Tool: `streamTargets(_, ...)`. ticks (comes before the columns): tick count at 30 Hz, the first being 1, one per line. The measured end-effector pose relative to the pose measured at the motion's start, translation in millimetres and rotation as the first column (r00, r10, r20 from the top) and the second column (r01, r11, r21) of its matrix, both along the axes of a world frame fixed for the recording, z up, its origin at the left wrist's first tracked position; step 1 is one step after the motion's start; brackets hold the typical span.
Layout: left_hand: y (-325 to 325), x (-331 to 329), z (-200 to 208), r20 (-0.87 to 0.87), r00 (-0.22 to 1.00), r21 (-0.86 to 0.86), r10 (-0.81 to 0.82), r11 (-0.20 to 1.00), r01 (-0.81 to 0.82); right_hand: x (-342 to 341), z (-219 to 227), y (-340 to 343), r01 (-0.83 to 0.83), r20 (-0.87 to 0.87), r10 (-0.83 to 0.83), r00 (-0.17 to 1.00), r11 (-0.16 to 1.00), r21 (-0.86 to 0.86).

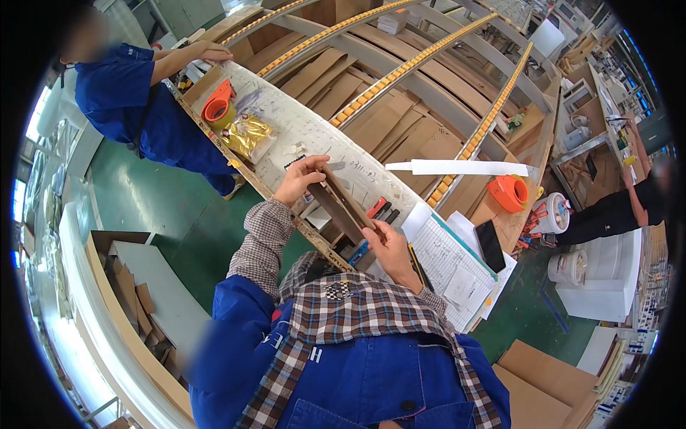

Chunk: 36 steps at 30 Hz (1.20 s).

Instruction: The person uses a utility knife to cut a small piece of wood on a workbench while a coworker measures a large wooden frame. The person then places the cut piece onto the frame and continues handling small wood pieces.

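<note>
Just above the bench's near edge, two narrow brown strips [339,215] lie side by side with a thin dark gap between them; I cannot tell whether they are joined. My left hand [304,181] is closed around their far-left ends. At the near-right ends, the fingers and thumb of my right hand [391,250] grip them. Beyond the strips is the pale, scribbled worktop [300,129]. Red- and black-handled tools [383,210] lie close to my right hand, partly hidden by it. A clipboard with gridded paper sheets [451,261] rests beside my right wrist.
An orange tape dispenser [219,104] and a gold foil packet [249,137] stand at the left, near a person in blue [128,100]. To the right are another dispenser [509,193], a black phone [489,246] and a long white strip [457,167]. Yellow roller rails [411,64] stretch beyond.
</note>
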State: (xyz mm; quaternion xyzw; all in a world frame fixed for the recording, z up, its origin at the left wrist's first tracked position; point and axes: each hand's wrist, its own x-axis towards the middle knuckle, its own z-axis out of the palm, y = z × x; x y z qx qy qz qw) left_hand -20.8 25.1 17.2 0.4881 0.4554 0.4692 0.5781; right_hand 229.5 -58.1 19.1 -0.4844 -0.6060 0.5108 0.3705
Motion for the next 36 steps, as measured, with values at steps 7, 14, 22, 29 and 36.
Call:
streamTargets(7, 0.6, -4.4, -7.2, -0.029, 1.000, -0.013, 0.009, 1.000, -0.010, 0.7, 2.5, -0.7, 0.009, 0.033, -0.008, 0.999, 1.000, -0.025)
streamTargets(14, -0.2, -3.5, -3.3, -0.024, 1.000, -0.030, 0.000, 1.000, 0.000, 2.1, 3.8, -0.3, 0.018, 0.005, -0.018, 1.000, 0.997, -0.069)
streamTargets(22, 2.4, -4.8, -10.9, -0.016, 1.000, 0.016, -0.010, 1.000, 0.010, 0.8, -0.6, 0.5, 0.089, -0.045, -0.091, 0.995, 0.995, -0.043)
streamTargets(29, 2.0, -4.2, -13.8, 0.043, 0.999, -0.034, -0.016, 0.999, 0.017, 1.4, -0.7, 1.3, 0.105, -0.064, -0.106, 0.992, 0.994, -0.028)
streamTargets(36, 1.4, -2.3, -6.4, -0.022, 0.996, -0.126, 0.088, 0.988, -0.090, -0.2, -8.0, 0.7, 0.211, -0.100, -0.202, 0.974, 0.974, 0.087)
